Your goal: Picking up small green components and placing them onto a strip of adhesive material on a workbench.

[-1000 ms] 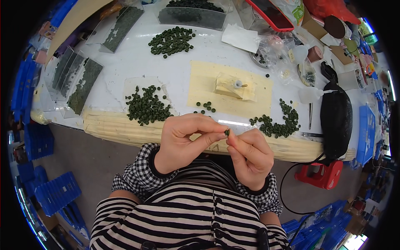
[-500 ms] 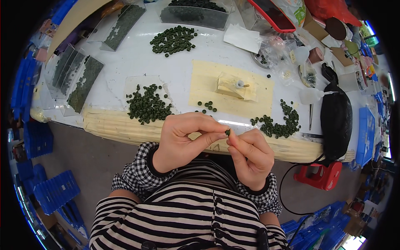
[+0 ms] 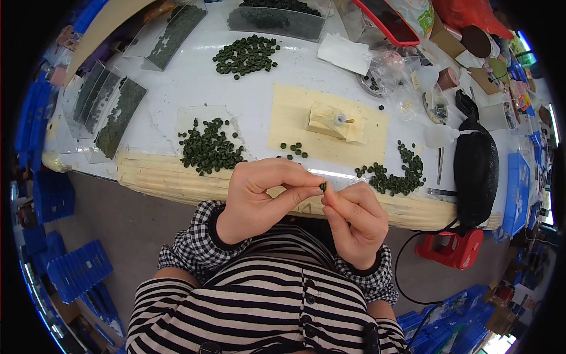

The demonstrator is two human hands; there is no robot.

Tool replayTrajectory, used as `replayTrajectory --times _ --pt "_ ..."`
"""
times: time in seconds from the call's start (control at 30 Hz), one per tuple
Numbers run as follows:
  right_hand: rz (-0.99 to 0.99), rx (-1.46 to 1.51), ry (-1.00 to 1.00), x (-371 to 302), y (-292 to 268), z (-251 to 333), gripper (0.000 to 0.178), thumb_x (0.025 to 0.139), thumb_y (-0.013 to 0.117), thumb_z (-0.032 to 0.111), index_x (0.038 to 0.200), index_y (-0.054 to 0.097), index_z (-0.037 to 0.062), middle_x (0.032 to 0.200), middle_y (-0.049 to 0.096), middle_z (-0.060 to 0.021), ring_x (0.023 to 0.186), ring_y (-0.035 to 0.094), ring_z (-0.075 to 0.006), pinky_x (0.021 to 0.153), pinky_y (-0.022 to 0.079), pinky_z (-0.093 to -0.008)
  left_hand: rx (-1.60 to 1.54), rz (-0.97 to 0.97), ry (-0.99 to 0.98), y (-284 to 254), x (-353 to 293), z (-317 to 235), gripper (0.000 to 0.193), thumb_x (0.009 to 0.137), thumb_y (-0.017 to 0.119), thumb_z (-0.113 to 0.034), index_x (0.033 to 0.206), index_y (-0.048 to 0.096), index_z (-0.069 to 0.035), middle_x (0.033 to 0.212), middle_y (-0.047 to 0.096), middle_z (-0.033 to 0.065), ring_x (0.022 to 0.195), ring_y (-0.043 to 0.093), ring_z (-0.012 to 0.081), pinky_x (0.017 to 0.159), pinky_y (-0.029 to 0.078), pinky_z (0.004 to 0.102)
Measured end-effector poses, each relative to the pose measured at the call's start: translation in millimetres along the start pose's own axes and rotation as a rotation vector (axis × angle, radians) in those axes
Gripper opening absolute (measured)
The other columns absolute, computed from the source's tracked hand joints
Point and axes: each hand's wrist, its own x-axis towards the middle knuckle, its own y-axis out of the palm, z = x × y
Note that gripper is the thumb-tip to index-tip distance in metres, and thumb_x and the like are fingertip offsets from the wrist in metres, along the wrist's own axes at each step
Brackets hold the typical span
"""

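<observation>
My left hand [image 3: 259,197] pinches a small dark green disc [image 3: 323,186] between thumb and forefinger. From the other side, the fingertips of my right hand [image 3: 355,221] press against that disc; its fingers are curled, and whether they hold anything else is hidden. Both hands hover over the padded front edge of the table. Just beyond them lie a few loose green discs [image 3: 298,148]. A larger heap of discs [image 3: 209,146] is to the left, and another curved group [image 3: 392,177] to the right. Behind them, a taped block [image 3: 324,122] with a small peg rests on a yellow sheet [image 3: 286,127].
Clear bins of green pieces [image 3: 274,22] stand at the back and left, near another disc pile [image 3: 244,56]. At right are tweezers [image 3: 440,165], a white squeeze bottle [image 3: 439,137], a black bag [image 3: 474,171] and plastic bags. A red stool [image 3: 451,248] stands below.
Almost nothing differs. Both hands keep the same pinch on the small disc, and the whole view has shifted very slightly.
</observation>
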Motion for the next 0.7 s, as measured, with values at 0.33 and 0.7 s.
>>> replayTrajectory --times 0.33,0.7 --pt "-0.001 -0.011 -0.008 0.8 1.5 0.1 0.032 0.077 0.07 -0.007 0.109 0.071 -0.0005 0.081 0.064 -0.0067 0.07 0.055 -0.0167 0.064 0.042 -0.0264 0.0 -0.003 -0.007 -0.6 -0.7 0.7 0.016 0.083 0.071 0.003 0.098 0.072 0.0 0.082 0.07 0.01 0.074 0.066 0.012 0.066 0.052 0.0222" --pt "0.034 -0.03 -0.064 6.4 -0.3 -2.1 0.032 0.077 0.071 -0.006 0.109 0.071 -0.0004 0.08 0.063 -0.007 0.07 0.055 -0.0172 0.063 0.043 -0.0265 -0.048 0.005 -0.069 -4.0 -2.2 2.0 0.015 0.083 0.07 0.003 0.098 0.072 0.001 0.081 0.069 0.0094 0.073 0.065 0.0106 0.066 0.052 0.022"
